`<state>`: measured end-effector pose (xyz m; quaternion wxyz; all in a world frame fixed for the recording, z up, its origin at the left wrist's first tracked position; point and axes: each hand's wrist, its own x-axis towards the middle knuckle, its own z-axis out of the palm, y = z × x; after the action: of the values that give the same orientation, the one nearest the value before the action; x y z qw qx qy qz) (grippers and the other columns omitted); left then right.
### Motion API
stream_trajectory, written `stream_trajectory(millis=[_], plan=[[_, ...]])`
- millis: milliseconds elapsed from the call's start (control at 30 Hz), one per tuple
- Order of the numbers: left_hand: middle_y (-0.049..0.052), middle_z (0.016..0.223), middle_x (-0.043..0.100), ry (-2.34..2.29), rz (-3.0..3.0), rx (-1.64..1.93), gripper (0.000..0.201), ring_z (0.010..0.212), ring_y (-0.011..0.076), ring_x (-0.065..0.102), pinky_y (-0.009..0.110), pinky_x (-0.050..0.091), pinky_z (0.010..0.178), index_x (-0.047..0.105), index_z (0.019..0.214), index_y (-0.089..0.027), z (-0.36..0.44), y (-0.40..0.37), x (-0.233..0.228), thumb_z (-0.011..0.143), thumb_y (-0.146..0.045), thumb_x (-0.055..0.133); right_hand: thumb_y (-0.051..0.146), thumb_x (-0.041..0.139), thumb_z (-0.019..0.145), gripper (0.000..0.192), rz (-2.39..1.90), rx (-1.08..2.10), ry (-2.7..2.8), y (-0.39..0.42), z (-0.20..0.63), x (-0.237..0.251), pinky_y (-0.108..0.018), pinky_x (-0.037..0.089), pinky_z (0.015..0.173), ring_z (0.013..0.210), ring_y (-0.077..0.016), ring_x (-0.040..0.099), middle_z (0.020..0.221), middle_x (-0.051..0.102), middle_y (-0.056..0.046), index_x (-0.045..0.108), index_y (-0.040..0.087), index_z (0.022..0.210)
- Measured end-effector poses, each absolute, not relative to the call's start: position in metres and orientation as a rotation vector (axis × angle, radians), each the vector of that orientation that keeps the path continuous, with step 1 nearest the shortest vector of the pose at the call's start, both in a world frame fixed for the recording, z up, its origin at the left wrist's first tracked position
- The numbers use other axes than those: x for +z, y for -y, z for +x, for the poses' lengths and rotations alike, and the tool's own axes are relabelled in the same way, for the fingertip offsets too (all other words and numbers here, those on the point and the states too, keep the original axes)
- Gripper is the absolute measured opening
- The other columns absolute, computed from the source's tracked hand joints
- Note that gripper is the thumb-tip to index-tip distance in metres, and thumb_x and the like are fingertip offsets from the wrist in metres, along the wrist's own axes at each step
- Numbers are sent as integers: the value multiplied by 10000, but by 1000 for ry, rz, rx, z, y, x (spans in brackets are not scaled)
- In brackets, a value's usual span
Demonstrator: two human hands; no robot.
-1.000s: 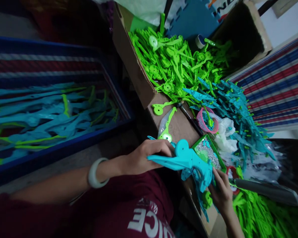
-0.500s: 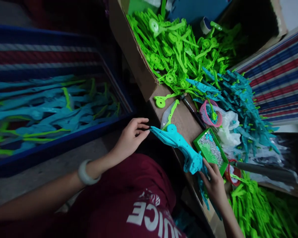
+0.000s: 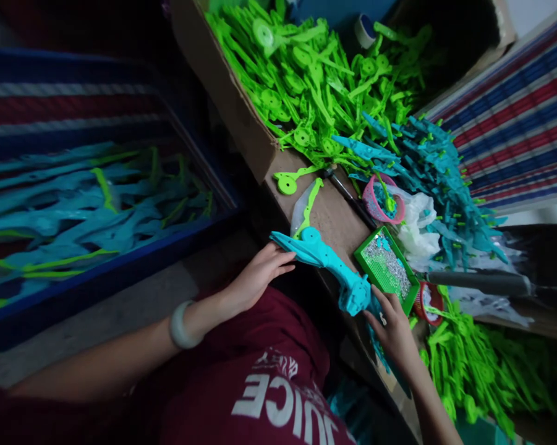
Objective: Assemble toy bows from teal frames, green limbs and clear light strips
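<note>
Turquoise plastic part [image 3: 327, 256] between two hands, over the table [image 3: 338, 232] edge.
Elongated, glossy; a round disc, a waisted middle, a blocky end. Left hand [image 3: 255, 272]: fingers outstretched, loosely parted at the tapered end, not clenched. Right hand [image 3: 392, 321]: thumb and forefinger slightly apart at the blocky end; whether they grip cannot be told.

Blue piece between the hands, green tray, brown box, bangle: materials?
Blue piece: likely moulded plastic, satin; even colour, soft sheen.
Green tray: probably plastic, satin; bright, dotted floor.
Brown box: likely cardboard, matte; ragged edge.
Bangle: smooth, pale; stone, glass or plastic unclear.
</note>
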<state>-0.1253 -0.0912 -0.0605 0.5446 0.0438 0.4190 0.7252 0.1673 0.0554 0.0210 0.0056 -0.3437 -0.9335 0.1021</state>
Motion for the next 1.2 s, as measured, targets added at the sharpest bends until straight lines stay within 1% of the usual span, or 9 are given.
stream_trajectory(millis=[200,367,467,567,667,800,933,1067,1200], plan=[[48,1047,752,-1018,111,1666,430,1063,245,683,401,548,924,678,912,-213,-131,81,-58,698,-552,832,454,573,951,512,-1194,498,2898,-66,169,17,-412,583,876,956,-250,671,1048,638,-104,572,185,1387],[22,984,768,-1156,20,1638,331,1058,250,682,393,578,884,693,880,-207,-132,73,-55,672,-410,851,373,642,920,490,-1276,617,2983,-64,154,34,-425,527,982,1082,-260,634,1148,622,-117,579,181,1366],[-33,1058,763,-1208,45,1612,210,1227,245,611,428,536,1030,665,841,-237,-128,64,-54,737,-366,795,334,677,909,472,-1391,637,3042,-74,153,42,-390,507,944,1033,-246,621,1136,613,-134,604,104,1315],[-85,1216,734,-1263,105,1561,187,1393,294,505,533,386,1205,628,842,-282,-117,64,-53,775,-394,761,360,710,891,390,-1428,633,3069,-82,162,44,-360,482,890,989,-241,600,1076,621,-123,656,89,1166],[-114,1265,699,-1400,185,1544,187,1421,311,482,560,308,1252,597,931,-338,-97,80,-57,816,-413,724,362,715,883,357,-1371,621,3013,-81,168,40,-346,458,890,1002,-236,573,1072,614,-109,639,107,1121],[-56,1223,654,-1528,577,1579,286,1273,281,601,556,453,1137,543,1116,-350,-66,100,-68,868,-401,677,365,699,883,341,-1341,556,2899,-76,173,31,-339,444,883,973,-219,545,1065,588,-85,600,137,1117],[31,1176,636,-1496,1075,1510,343,1132,278,647,534,519,1051,605,1100,-278,-48,92,-69,801,-342,758,390,707,877,335,-1330,653,2862,-78,176,19,-338,448,871,951,-210,536,1039,581,-73,587,145,1071],[115,1347,625,-1390,1980,1380,408,1299,337,578,551,467,1107,625,1219,-270,-42,61,-62,829,-262,745,418,727,868,358,-1284,757,2834,-82,181,18,-356,470,881,972,-218,548,1051,585,-79,592,146,1058],[175,1558,479,-1246,2215,1146,497,1479,378,395,610,350,1200,569,1381,-218,-43,26,-63,895,-222,674,400,693,909,307,-1231,670,2654,-78,203,36,-354,486,879,984,-209,583,1052,596,-76,616,161,1087]])
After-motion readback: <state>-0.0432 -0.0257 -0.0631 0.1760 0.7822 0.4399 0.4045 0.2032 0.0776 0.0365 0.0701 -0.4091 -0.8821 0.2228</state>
